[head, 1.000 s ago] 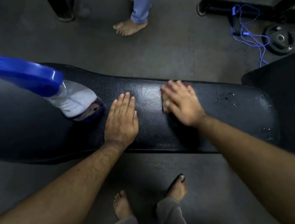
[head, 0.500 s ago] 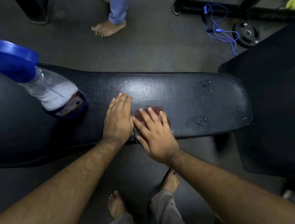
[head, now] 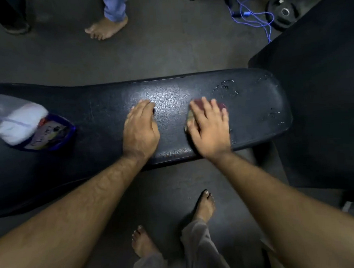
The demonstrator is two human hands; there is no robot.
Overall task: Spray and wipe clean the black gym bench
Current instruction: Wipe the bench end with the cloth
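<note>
Right hand (head: 209, 130): fingers straight and slightly spread, laid flat over a maroon cloth (head: 219, 106), which is pressed against the black bench pad (head: 102, 116). Only the cloth's far edge and a paler corner by the thumb are seen; the rest is hidden under the palm.

Left hand (head: 140, 128): fingers held together and bent a little at the tips, laid palm-down on the bench pad. Nothing is held. It is placed beside the right hand, apart from it, with a glossy strip of pad between them.

Bench pad: long, black, textured, stretched across the middle of the view from left to right. A rounded end is shown on the right. Both hands are set on its right half.

Spray droplets (head: 226, 89): scattered on the bench pad just beyond and to the right of the right hand, with more specks near the pad's rounded end.

Spray bottle (head: 25, 128): clear, blurred, with a blue base and label, stood on the left part of the bench pad, well apart from the left hand.

Second black pad (head: 320, 91): placed against the bench pad's right end.

Floor beyond the bench pad: a bare foot (head: 106, 28) under a blue trouser leg, a blue cord (head: 254, 19) and a weight plate (head: 283, 12).

Floor on the near side of the bench pad: the person's own two bare feet (head: 204, 206).
</note>
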